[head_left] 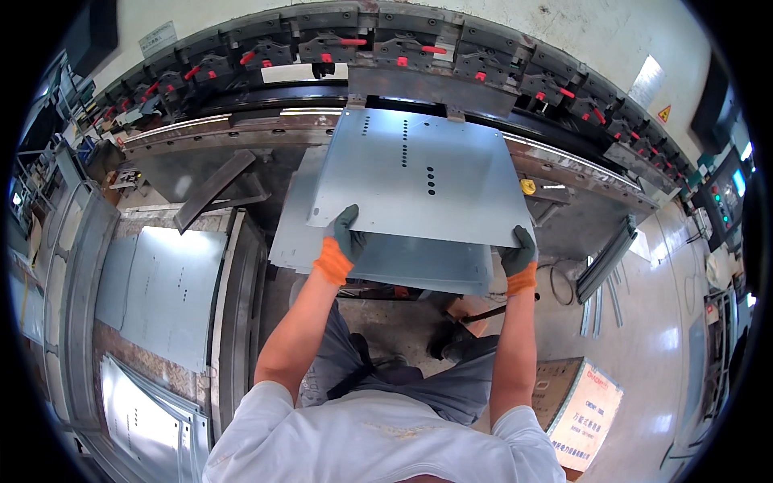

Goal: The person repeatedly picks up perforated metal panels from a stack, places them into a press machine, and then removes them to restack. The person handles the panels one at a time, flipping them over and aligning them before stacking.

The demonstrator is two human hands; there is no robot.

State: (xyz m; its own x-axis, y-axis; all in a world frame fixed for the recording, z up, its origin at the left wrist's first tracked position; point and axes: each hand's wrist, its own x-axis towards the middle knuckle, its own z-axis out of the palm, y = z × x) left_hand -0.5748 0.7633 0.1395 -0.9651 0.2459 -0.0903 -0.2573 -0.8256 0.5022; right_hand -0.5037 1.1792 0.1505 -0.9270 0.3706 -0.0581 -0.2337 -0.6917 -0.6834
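A flat metal sheet [362, 185] with rows of punched round holes spans the space between my two gloved hands. Its far edge reaches in under the upper tool of a press brake [435, 84]. My left hand [348, 235], in a dark glove with an orange cuff, grips the near left corner, thumb on top. At the near right corner my right hand [519, 253], gloved alike, is closed on the edge. The fingers below the sheet are hidden. Under it lies a stack of more metal sheets [419, 266].
Left, a metal-framed cart [233, 298] bears flat sheets [173, 282] and a leaning pile of punched sheets [145, 410]. A cardboard box [584, 414] stands on the floor at lower right. Angled metal strips [608, 258] lean right of the machine. A control panel [725, 197] is far right.
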